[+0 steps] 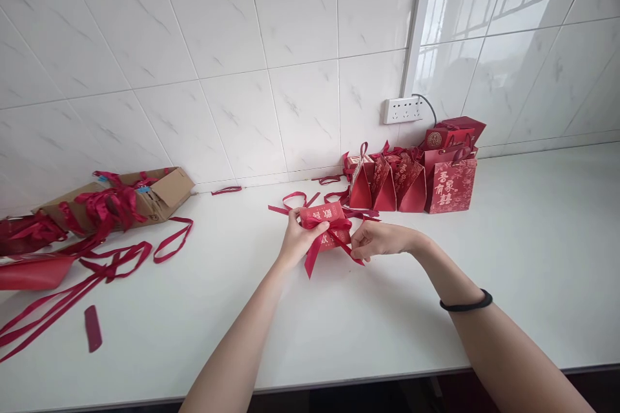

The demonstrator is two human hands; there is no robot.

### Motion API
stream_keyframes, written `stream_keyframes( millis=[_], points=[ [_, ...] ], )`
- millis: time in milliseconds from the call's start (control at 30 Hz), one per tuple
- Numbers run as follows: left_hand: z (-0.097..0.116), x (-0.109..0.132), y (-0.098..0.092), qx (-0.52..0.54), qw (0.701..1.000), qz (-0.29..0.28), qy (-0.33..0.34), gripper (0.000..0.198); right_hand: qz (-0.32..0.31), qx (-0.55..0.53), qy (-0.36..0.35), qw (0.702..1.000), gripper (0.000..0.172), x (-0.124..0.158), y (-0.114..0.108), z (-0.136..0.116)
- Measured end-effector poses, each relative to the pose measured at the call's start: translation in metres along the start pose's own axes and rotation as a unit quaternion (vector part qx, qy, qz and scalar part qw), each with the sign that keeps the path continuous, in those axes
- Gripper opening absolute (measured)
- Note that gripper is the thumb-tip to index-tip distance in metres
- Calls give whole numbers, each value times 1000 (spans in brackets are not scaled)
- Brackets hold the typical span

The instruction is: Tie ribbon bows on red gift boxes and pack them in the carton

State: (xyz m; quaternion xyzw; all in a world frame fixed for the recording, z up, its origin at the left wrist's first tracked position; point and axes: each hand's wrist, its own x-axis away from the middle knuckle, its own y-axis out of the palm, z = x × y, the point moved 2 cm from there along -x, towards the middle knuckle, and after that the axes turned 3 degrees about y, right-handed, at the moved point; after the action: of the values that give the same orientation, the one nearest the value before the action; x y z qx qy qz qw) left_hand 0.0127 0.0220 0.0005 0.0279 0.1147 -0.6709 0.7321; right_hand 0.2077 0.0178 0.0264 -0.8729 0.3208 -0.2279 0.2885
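A small red gift box with pale printed characters is held just above the white table, a dark red ribbon bow tied across its top. My left hand grips the box from its left side, thumb pressed on the bow near the knot. At the right side, my right hand has its fingers pinched together on the ribbon by the right-hand tail. The other tail hangs down over the front of the box. Its underside is hidden.
Red gift boxes and bags stand against the tiled wall at right, below a power strip. Loose ribbon loops lie behind my hands. At left are a cardboard box full of ribbons, long ribbon strands and a dark red strip.
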Motion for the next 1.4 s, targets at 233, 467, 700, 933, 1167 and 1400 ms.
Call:
stream_keyframes(
  millis=[233,467,700,933,1167,1400],
  points=[
    [4,2,-2,-19,1000,-11,12,58,182,-127,25,975,50,-4,-3,-2],
    [4,5,-1,-60,984,9,169,64,261,-135,-7,956,46,-16,1,3],
    [8,4,-7,-91,976,-19,195,16,286,-153,-16,946,42,-13,-2,2],
    [5,4,-6,-102,972,25,212,22,291,-200,-24,935,48,-16,-1,2],
    [1,5,-3,-185,946,73,255,29,340,-224,-23,913,51,-20,1,6],
    [3,3,-5,-153,961,71,220,23,343,-223,-23,912,51,-23,3,7]
  ],
)
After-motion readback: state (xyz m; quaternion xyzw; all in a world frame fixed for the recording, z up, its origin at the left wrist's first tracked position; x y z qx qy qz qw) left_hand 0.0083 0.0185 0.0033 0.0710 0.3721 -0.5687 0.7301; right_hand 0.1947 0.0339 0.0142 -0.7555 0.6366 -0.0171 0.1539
